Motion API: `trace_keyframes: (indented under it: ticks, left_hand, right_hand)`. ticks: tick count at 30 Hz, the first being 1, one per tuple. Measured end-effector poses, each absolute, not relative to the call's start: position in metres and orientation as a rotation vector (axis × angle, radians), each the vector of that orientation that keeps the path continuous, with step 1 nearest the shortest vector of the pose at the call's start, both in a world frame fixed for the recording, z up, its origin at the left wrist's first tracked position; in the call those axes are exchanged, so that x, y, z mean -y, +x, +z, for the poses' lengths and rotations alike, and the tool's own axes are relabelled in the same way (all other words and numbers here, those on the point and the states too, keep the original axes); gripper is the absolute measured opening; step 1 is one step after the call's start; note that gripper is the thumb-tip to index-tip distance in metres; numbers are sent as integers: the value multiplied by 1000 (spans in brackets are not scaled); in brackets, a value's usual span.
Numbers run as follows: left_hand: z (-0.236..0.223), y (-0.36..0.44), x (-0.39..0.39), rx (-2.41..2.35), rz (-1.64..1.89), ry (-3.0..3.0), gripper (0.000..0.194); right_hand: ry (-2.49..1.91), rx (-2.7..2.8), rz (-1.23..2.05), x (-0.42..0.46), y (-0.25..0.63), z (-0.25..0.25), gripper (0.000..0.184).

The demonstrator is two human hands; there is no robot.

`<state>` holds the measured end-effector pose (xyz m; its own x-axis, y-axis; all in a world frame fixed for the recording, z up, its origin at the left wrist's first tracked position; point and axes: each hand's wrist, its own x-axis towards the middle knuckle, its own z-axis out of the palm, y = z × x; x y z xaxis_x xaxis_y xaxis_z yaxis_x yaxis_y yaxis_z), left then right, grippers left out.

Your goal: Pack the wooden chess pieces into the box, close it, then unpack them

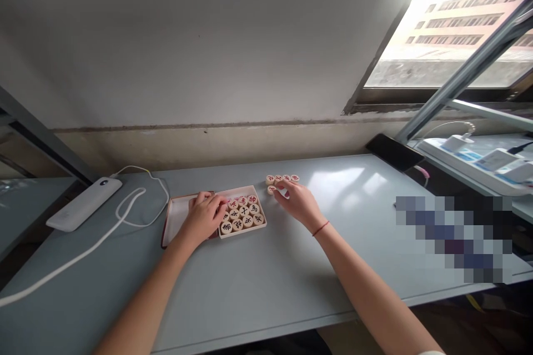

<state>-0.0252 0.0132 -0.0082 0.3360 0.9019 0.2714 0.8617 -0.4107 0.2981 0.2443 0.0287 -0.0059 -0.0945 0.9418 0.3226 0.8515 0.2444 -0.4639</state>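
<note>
**Left hand (202, 217) curls over xiangqi tray (242, 234) as right hand (297, 202) meets loose pieces (282, 178)**

The left hand, fingers bunched together and bent downward, rests at the tray's left side; we cannot tell whether it pinches a piece. The right hand, a red string bracelet (320, 228) at its wrist, stands to the right of the tray with fingers lightly spread and no clear pinch. Its fingertips (277, 188) come down just beside a single wooden piece (271, 189) at the near end of the loose group. Four more pieces lie in a short row on the far side, beyond that piece and just past the tray's far right corner. Inside the tray, we see round wooden pieces (242, 212) packed closely, their characters cut in red and black. The tray sits beside and partly over a shallow red-edged box (177, 216) on the left, under the left hand. They share a pale grey table (333, 266) with a white power bank (83, 203) and its white cable (83, 249) to the left. A black phone (389, 151) lies at the far right edge, near a white power strip (470, 158).
</note>
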Motion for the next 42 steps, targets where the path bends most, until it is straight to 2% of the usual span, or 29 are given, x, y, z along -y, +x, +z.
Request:
trace_keyframes:
  ticks: [4,8,12,15,20,25,34,42]
  left_hand:
    - [5,-17,-11,-1688,797,2409,21]
    - [26,7,-4,-1548,956,2262,23]
    - [33,26,2,-1424,940,2148,23]
    - [25,28,2,-1473,996,2069,22]
    - [10,26,3,-1501,1048,1978,21]
    - [8,28,7,-1430,1033,2046,20]
    - [13,16,9,-1527,1082,2098,22]
    - [6,15,7,-1511,1108,2169,19]
  right_hand:
    - [-1395,2031,320,-20,237,7,18]
    - [-1105,2085,308,-7,212,9,37]
    - [-956,2095,209,-2,197,0,21]
    - [-998,2067,189,-5,200,-2,16]
    - [-974,2084,266,-5,202,-2,27]
    - [-967,2049,260,-3,196,-6,13]
    - [-1478,1726,293,-31,238,-12,16]
    - [-1554,1813,403,-40,242,-35,23]
